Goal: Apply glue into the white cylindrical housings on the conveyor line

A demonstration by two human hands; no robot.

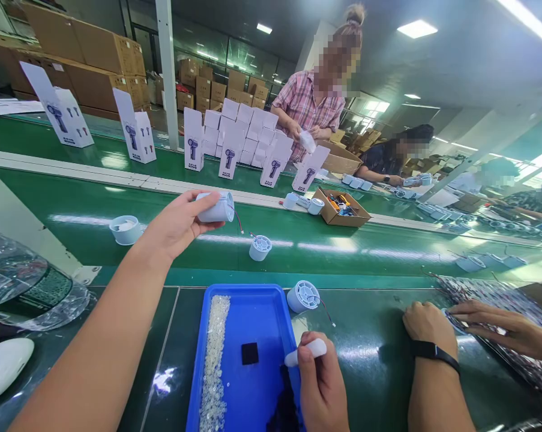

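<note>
My left hand (185,225) reaches out over the green conveyor, its fingers wrapped round a light blue plastic cylinder (222,207) with thin wires hanging from its end. Closed round a short white stick-like tool (314,351), my right hand (322,381) is at the right rim of a blue tray (257,300). Small clear plastic rings (214,342) line the tray's left side. One black square pad (249,353) lies in its middle, and a pile of black pads (283,408) is at the right, partly hidden. A wired cylinder (304,296) stands just beyond the tray.
On the conveyor (365,252) stand another wired cylinder (260,248) and a round cup (125,230). A co-worker's hands (433,330) work close on my right. A water bottle (27,288) lies at left. Upright white boxes (228,153) and a carton of parts (343,210) are beyond.
</note>
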